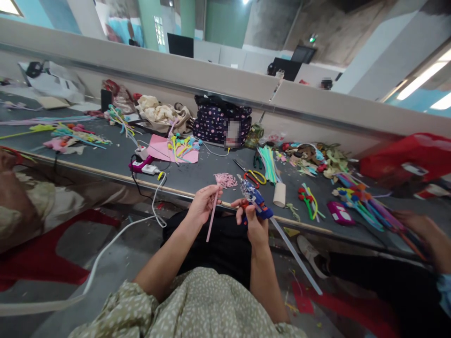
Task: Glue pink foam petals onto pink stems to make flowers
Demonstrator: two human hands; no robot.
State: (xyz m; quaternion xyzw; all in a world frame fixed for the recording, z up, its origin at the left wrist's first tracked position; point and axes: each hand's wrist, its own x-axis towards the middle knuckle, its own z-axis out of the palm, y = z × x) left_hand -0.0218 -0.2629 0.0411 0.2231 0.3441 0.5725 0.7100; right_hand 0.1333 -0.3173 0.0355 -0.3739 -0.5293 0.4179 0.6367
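My left hand (202,204) is closed in a pinch around a thin pink stem (212,223), which hangs down below the fingers at a slant. Just beyond its upper end lies a small heap of pink bits (228,180) on the table; whether the stem's tip touches them I cannot tell. My right hand (256,226) grips a blue hot glue gun (256,199) with orange parts, its nozzle pointing up and left toward the pink bits. A long translucent glue stick (296,256) sticks out of its rear, down to the right.
Scissors (260,177), a bundle of green stems (269,164) and a beige cylinder (279,195) lie right of centre. Pink paper (155,146) bears yellow flowers. A white cable (155,199) hangs off the edge from a power strip (143,165). Co-workers sit on both sides.
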